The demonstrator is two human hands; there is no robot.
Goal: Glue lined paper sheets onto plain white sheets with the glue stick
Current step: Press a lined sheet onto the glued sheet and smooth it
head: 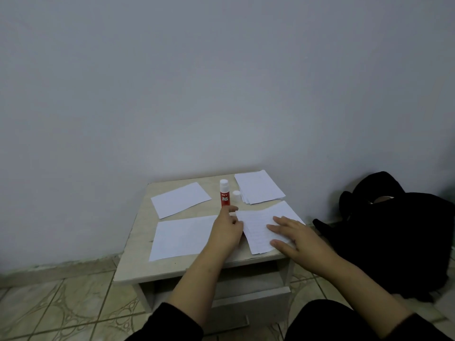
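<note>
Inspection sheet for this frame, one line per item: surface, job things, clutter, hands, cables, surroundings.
Surface: small pale table.
Job's things: glue stick upright, its cap beside it; lined sheets under the hands; paper stack at back right; two separate sheets on the left.
Clutter: nothing seen.
Grippers: left hand at the lined sheets' edge; right hand flat on them.
Cables: nothing seen.
Surroundings: black bag, tiled floor, plain wall.

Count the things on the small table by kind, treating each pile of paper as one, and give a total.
Single white paper sheets: 2
Piles of paper sheets: 2
Red glue stick, standing upright: 1
Loose white round cap: 1
Total: 6
</note>
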